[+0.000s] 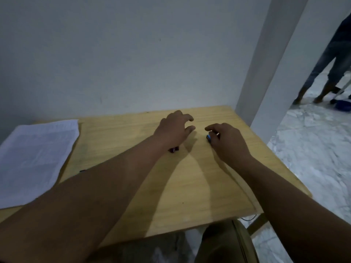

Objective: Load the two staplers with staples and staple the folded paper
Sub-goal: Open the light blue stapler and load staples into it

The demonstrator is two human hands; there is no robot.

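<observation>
My left hand [173,128] hovers over the middle of the wooden table [190,196], fingers curled apart and holding nothing. Just under its wrist lies a small dark red stapler [173,149], mostly hidden. My right hand [227,138] rests to the right, its fingers closed around a small blue stapler [208,138], of which only one end shows. A stack of white printed paper [36,158] lies flat at the table's left side, apart from both hands. No staples are visible.
A white wall stands right behind the table. A white pillar [269,59] rises at the back right corner. Marble floor lies to the right, where another person's legs [326,73] stand far back. A small dark object [83,170] sits near the paper.
</observation>
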